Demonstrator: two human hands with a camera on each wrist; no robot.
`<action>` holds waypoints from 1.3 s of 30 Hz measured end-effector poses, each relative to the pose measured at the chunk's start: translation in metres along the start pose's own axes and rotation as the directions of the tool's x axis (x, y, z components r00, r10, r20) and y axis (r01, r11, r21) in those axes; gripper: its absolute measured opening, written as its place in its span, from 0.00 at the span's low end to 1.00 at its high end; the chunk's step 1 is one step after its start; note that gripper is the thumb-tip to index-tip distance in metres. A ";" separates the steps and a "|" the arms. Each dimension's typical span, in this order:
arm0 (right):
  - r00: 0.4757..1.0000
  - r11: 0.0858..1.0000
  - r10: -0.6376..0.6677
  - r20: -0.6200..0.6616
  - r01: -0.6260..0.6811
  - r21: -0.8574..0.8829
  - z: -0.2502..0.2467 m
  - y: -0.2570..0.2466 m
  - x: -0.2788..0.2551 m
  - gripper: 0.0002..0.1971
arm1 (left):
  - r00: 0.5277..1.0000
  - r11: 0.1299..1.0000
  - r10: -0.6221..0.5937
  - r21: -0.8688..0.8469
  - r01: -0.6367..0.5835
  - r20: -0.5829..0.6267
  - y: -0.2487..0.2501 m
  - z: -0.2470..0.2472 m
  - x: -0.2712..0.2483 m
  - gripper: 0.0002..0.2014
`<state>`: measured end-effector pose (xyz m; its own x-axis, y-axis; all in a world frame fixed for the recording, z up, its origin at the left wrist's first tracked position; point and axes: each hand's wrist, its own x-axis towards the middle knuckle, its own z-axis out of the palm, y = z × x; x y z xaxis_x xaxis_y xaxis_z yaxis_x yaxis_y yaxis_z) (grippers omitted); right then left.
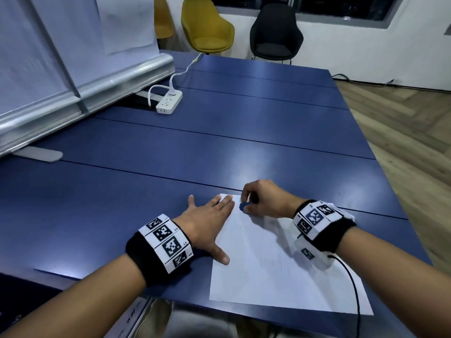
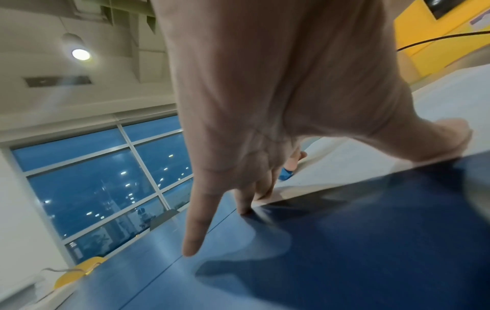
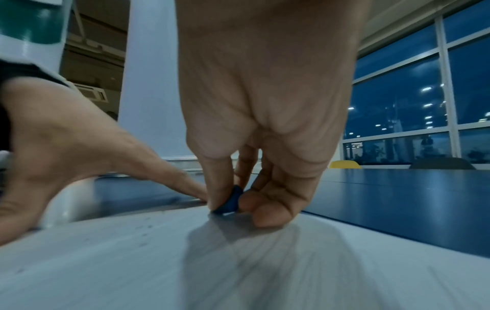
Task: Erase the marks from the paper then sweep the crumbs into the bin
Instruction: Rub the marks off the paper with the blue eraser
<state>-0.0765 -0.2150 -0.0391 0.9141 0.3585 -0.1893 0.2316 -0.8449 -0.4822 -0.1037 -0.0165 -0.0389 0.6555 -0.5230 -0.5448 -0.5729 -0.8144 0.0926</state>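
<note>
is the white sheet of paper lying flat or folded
Flat and unfolded: the white sheet of paper lies spread on the blue table, left hand pressing its edge, no crease visible.

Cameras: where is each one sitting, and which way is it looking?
Head view: worn on the head, facing forward and down at the blue table and paper; both forearms show, left hand flat, right hand pinching.
Left wrist view: looks along the left hand's spread fingers toward the windows.
Right wrist view: looks along the right hand pinching the blue eraser on the paper.
Shared: all three views show eraser, paper and table.
</note>
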 end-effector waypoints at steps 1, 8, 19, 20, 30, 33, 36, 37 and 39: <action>1.000 1.000 0.005 -0.002 -0.005 0.020 -0.001 0.001 0.001 0.06 | 1.000 1.000 0.000 0.012 0.000 0.000 -0.001 0.001 0.000 0.67; 0.991 0.999 -0.038 0.132 0.032 0.044 -0.007 -0.004 0.000 0.04 | 1.000 0.999 0.007 0.053 -0.008 0.022 -0.001 -0.002 0.002 0.68; 0.998 0.997 -0.023 0.062 0.018 0.079 -0.005 0.000 0.015 0.04 | 0.999 0.999 0.032 0.038 -0.033 0.022 -0.004 -0.001 0.002 0.69; 1.000 0.996 -0.001 0.021 -0.001 0.094 -0.005 0.001 0.017 0.03 | 0.999 0.999 0.032 0.038 -0.033 0.023 -0.005 -0.001 0.003 0.69; 0.999 0.992 0.041 0.011 -0.042 0.117 -0.003 0.005 0.012 0.04 | 0.999 0.999 0.020 0.033 -0.021 0.039 -0.004 -0.002 0.003 0.68; 0.990 0.991 -0.052 0.134 0.035 0.126 0.006 -0.001 -0.002 0.07 | 0.999 0.999 0.022 0.024 -0.023 0.028 -0.004 0.000 0.003 0.69; 0.980 0.994 -0.055 0.189 0.036 0.101 0.005 -0.002 -0.003 0.09 | 0.999 0.999 0.021 0.036 -0.022 0.028 -0.003 -0.001 0.003 0.69; 0.992 0.994 -0.015 0.126 0.001 0.105 0.001 0.002 0.001 0.08 | 0.999 0.999 0.019 0.046 -0.020 0.033 -0.002 -0.002 0.003 0.69; 0.998 0.989 0.056 0.016 -0.058 0.133 -0.001 0.007 0.006 0.07 | 0.999 0.998 0.016 0.061 -0.018 0.037 -0.001 -0.003 0.002 0.68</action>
<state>-0.0694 -0.2195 -0.0432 0.9202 0.3167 -0.2300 0.1318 -0.8040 -0.5799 -0.1002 -0.0180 -0.0379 0.6279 -0.5264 -0.5733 -0.6136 -0.7879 0.0514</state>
